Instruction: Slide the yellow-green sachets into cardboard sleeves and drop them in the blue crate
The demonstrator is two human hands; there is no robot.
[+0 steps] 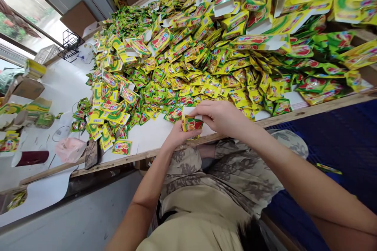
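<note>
My left hand [178,135] is wrapped round a small yellow, green and red carton [193,124], held upright at the table's front edge. The carton's white top flap [188,110] stands up, and its mouth is open. Over that mouth my right hand [219,115] bends down with its fingers pinched together. A bit of green shows beneath those fingertips, but what they grip is hidden. Just behind both hands lies a heap of small yellow and green foil packets [212,88]. Similar cartons [161,41] lie on top of the heap, several with flaps open.
A single carton [121,147] lies flat near the front edge, left of my hands. Beside it are a phone [92,153], a pink plastic bag [70,149] and a dark red cup [32,158]. A black wire rack [70,45] stands farther back. A wooden strip [312,109] edges the table.
</note>
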